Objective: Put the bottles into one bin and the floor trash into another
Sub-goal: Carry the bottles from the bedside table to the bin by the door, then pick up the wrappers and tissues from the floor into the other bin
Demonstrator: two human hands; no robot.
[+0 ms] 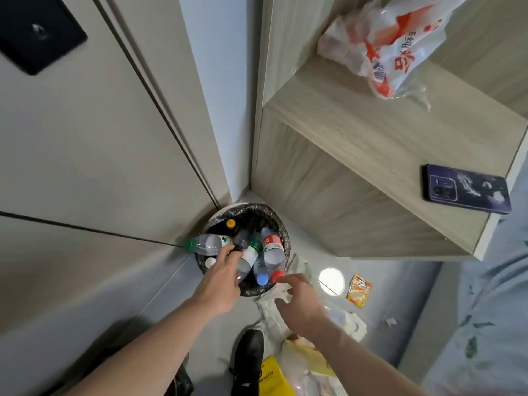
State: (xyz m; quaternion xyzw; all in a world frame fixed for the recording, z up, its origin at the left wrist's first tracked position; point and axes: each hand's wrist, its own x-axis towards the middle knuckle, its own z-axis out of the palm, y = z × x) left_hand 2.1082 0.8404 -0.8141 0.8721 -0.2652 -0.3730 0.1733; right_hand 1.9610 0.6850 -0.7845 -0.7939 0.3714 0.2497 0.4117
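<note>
A round bin with a black liner stands in the corner and is heaped with plastic bottles. A green-capped bottle lies across its left rim, and a red-labelled bottle stands beside a blue-capped one. My left hand reaches over the bin, its fingers lying fairly straight on a clear bottle. My right hand hovers with spread fingers at the near rim, holding nothing, its fingertips by a red cap. Floor trash lies right of the bin: a yellow snack wrapper, clear plastic film and crumpled white paper.
A wooden bedside unit overhangs the bin on the right, carrying a dark phone and an orange-and-white plastic bag. A black shoe, a yellow bag and a pale plastic bag sit near my feet. Cabinet doors close off the left.
</note>
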